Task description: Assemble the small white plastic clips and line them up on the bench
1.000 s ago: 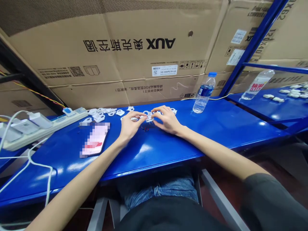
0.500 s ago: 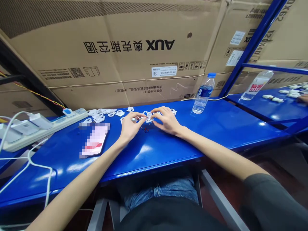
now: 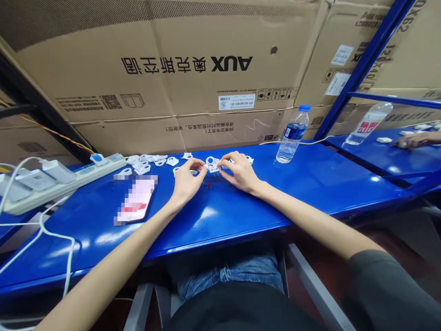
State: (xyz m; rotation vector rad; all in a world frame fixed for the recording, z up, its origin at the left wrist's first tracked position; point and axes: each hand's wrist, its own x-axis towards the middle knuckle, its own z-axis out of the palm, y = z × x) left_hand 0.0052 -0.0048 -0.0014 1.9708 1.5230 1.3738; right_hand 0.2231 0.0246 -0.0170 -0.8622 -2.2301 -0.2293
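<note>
My left hand and my right hand meet over the blue table, fingers pinched together on a small white plastic part with a ring at its top. A tiny red and dark piece lies on the table just below the part. Several more white plastic parts lie scattered along the back of the table to the left of my hands.
A phone lies left of my hands. A white power strip with chargers and cables sits at far left. A water bottle stands right. Cardboard boxes form the back wall. Another person's hand rests on the neighbouring blue table.
My hands have stayed in place, with the fingers shifting slightly on the white part. Another person's hand has come into view on the right-hand table.
</note>
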